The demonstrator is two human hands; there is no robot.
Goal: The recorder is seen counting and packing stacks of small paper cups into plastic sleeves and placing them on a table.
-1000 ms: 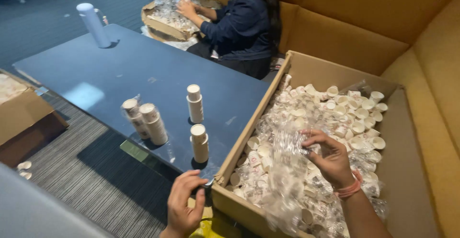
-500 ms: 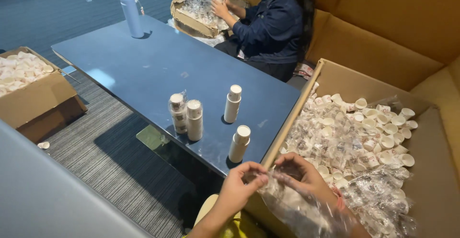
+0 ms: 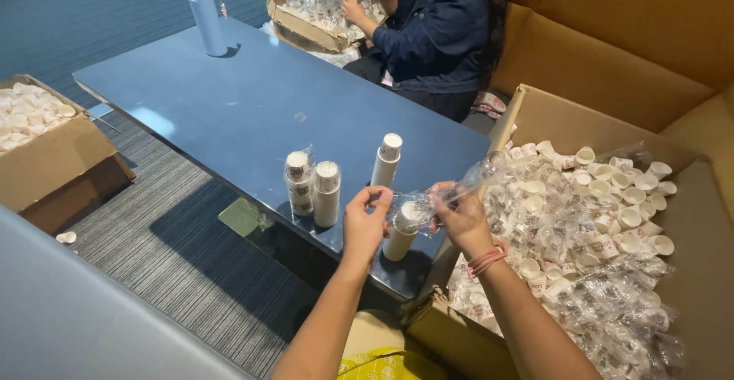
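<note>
The left hand (image 3: 365,222) pinches one end of a crinkled clear plastic wrapper (image 3: 428,200) between thumb and fingers; the right hand (image 3: 457,215), with a pink band at the wrist, pinches the other end just beside it. Under the wrapper stands a white stack of small paper cups (image 3: 401,232) on the dark blue table (image 3: 252,105). Left of the left hand stand 2 more stacks (image 3: 313,187), 1 plastic-wrapped; a 3rd stack (image 3: 387,160) stands just beyond the hands. Right of the right hand, an open brown cardboard box (image 3: 569,116) holds loose white cups (image 3: 604,196) with red-and-dark print.
</note>
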